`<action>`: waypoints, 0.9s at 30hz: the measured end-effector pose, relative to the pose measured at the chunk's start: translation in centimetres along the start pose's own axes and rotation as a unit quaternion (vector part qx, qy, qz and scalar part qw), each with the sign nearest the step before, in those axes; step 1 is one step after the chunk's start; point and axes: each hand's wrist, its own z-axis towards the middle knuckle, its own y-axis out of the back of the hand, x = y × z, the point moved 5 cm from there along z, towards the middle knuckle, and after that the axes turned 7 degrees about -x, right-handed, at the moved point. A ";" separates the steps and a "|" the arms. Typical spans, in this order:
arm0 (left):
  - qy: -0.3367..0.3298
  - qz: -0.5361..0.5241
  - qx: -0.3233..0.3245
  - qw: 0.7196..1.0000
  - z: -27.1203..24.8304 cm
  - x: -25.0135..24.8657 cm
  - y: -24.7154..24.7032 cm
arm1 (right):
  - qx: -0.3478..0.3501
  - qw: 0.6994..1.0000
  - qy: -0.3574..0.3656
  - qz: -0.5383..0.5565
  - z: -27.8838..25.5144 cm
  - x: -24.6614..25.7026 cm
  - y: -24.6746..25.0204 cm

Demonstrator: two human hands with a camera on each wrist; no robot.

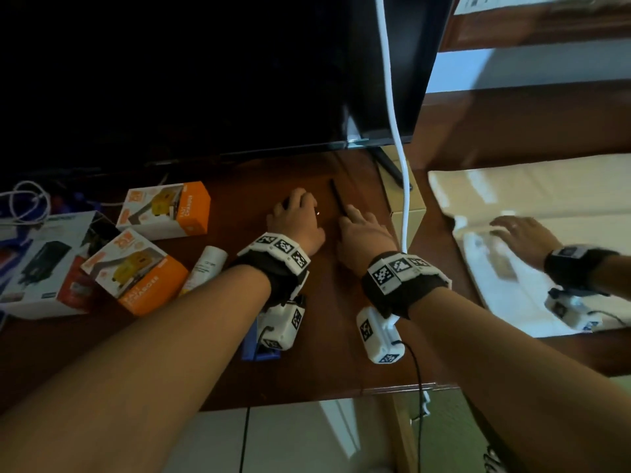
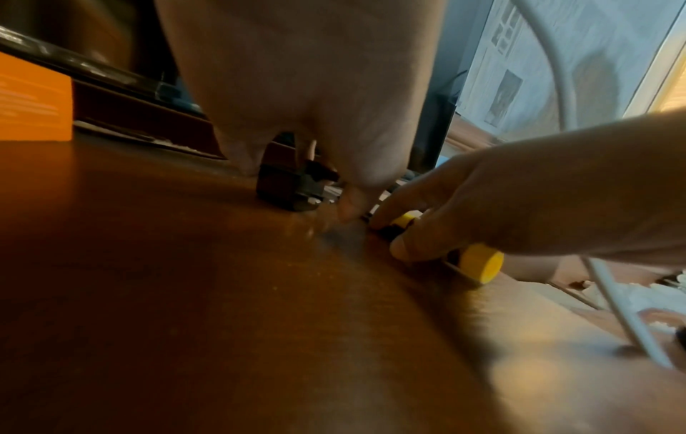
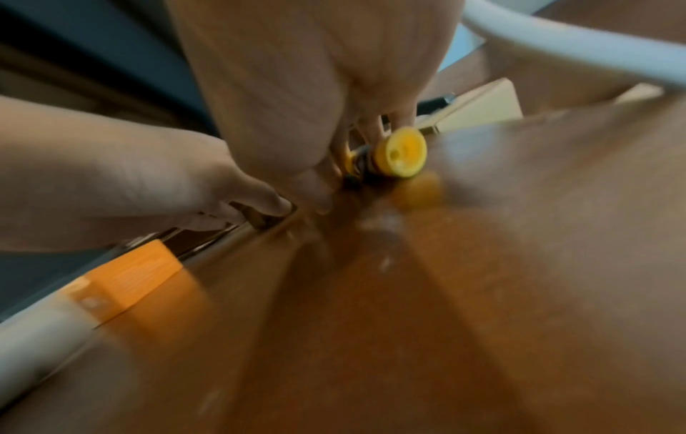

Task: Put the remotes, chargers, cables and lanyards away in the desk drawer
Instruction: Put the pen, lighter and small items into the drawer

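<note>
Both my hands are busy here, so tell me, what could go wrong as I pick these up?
The white cable hangs right beside your right hand; lifting could snag it. The yellow-handled tool it pinches is round and might roll if it slips.

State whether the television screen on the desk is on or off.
Off, apparently: the television screen is uniformly black in the head view.

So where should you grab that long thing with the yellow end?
Take the yellow-ended tool by its thick handle, coming down from above with fingers across it. It lies flat on the desk and its thin black shaft points away, so the fat near end probably gives the surest grip. The right hand holds it there.
</note>
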 end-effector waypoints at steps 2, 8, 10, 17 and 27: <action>0.005 0.015 -0.002 1.000 -1.1 0.0 0.5 | -0.023 1.000 0.015 -0.013 -0.6 0.5 0.2; 0.027 -0.025 0.016 0.999 -4.8 0.9 2.2 | -0.063 0.998 0.017 0.010 -2.5 1.0 -0.1; 0.067 -0.080 0.013 0.994 -6.2 1.3 3.1 | -0.072 0.997 0.023 0.017 -3.3 1.1 -0.1; 0.048 -0.253 -0.099 0.961 -13.7 3.0 7.1 | -0.141 0.987 0.055 0.053 -7.9 1.3 -1.4; 0.137 -0.436 -0.148 0.877 -25.6 10.6 7.9 | -0.226 0.960 0.036 0.163 -13.7 2.7 -2.8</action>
